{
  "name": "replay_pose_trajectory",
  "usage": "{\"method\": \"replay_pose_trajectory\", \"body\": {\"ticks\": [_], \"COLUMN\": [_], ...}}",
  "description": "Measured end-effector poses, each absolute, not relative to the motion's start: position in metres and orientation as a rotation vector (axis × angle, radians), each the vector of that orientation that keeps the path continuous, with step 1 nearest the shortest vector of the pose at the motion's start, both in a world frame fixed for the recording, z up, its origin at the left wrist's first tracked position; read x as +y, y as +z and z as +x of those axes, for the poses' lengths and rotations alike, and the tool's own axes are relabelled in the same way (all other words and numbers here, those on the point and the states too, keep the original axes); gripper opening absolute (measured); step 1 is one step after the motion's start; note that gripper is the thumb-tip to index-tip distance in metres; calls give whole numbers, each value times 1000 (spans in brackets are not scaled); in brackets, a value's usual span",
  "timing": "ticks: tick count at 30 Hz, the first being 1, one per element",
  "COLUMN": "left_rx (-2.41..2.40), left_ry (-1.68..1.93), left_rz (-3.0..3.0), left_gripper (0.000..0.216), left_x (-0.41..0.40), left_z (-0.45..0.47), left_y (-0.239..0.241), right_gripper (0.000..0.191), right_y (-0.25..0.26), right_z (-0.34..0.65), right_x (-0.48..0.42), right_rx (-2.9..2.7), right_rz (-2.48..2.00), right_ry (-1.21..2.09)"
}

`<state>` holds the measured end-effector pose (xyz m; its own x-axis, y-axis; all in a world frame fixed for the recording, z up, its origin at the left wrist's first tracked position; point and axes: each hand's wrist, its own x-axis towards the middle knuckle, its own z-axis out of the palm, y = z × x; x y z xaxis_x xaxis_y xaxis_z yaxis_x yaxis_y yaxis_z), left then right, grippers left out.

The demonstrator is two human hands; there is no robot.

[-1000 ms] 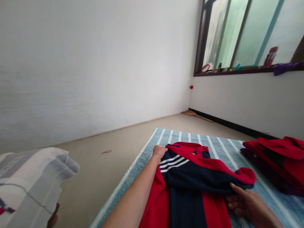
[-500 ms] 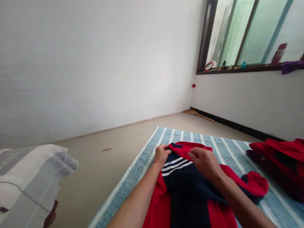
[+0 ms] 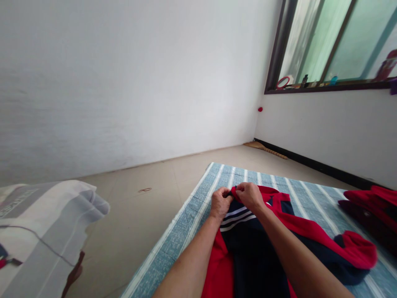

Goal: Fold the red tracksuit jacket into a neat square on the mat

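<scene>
A red and navy jacket with white stripes lies spread on the blue striped sheet. My left hand pinches its far left edge, near the collar or shoulder. Close beside it, my right hand is closed on the same red edge, fingertips almost touching the left ones. One red and navy sleeve stretches away to the right, its end bunched up. My forearms cover part of the jacket's body.
At the right edge sits a pile of folded red and dark clothes. A grey and white cloth covers something at left. A brush or broom lies along the far wall. Small bottles and a round mirror stand on the windowsill.
My right hand has moved left and taken hold of the jacket's edge beside my left hand. The view has turned slightly left, so everything sits further right.
</scene>
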<state>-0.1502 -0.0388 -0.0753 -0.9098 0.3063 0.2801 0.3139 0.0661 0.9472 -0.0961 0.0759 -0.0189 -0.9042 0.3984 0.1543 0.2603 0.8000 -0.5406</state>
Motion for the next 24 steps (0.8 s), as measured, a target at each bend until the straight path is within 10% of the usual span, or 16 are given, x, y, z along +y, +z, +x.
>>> {"method": "replay_pose_trajectory", "body": {"ticks": [24], "left_rx": [-2597], "left_ry": [-1481], "left_rz": [-668], "left_gripper": [8], "left_x": [-40], "left_z": [-141], "left_y": [-67], "right_gripper": [21], "right_y": [-11], "right_z": [-130], "right_x": [93], "right_rx": [-2672], "right_rz": [-531], "right_ry": [1065]}}
